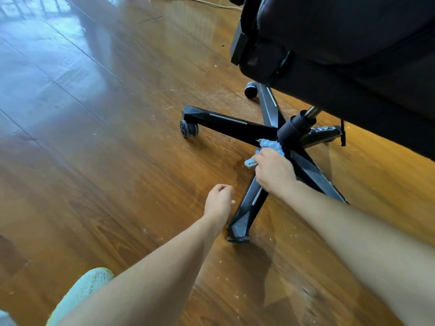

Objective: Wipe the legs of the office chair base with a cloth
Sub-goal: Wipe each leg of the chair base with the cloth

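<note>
Glossy wood floor (98, 118) with pale dusty specks; matt black plastic-looking base (226, 124) with silvery strips; shiny metal column (312, 112); fluffy blue cloth (270, 145) under the right hand (274, 172); dark, faintly shiny leather-like seat (341, 38)

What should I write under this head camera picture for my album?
Right hand presses a blue cloth against the black chair base near its hub; left hand hangs free.

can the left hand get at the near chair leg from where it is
Probably yes. The left hand hovers empty beside the near leg, with only bare floor between them. The right hand presses the cloth farther up by the hub, so it doesn't block the leg's lower end.
</note>
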